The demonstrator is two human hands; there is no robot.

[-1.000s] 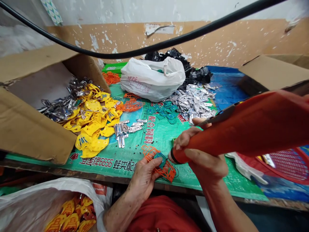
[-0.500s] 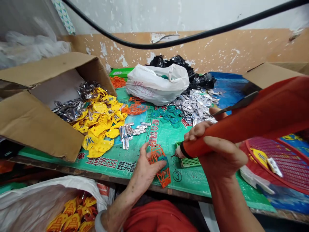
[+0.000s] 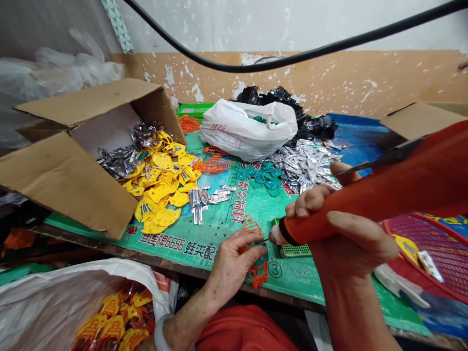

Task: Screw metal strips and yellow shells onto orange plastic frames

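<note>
My right hand (image 3: 347, 234) is wrapped round a red electric screwdriver (image 3: 365, 195), which points down to the left. Its thin bit (image 3: 268, 239) reaches the fingertips of my left hand (image 3: 234, 258). That hand is closed, thumb and forefinger close together, at an orange plastic lattice piece (image 3: 259, 278) near the table's front edge. A dark green plastic part (image 3: 263, 258) lies on the lattice, partly hidden by my thumb. Whether a screw sits between the fingertips is too small to tell. Just behind the bit is a small green perforated tray (image 3: 294, 250), partly covered by the screwdriver.
A cardboard box (image 3: 69, 180) lies on its side at left, yellow plastic pieces (image 3: 161, 180) spilling out. Silver strips (image 3: 303, 165), green parts (image 3: 268, 175) and a white bag (image 3: 248, 129) stand behind. A red basket (image 3: 431, 243) is at right; a sack (image 3: 73, 287) sits below.
My left forefinger and thumb have closed in beside the screwdriver bit, over the orange lattice piece. The bit and the fingertips are now together. The whole view has shifted slightly.
</note>
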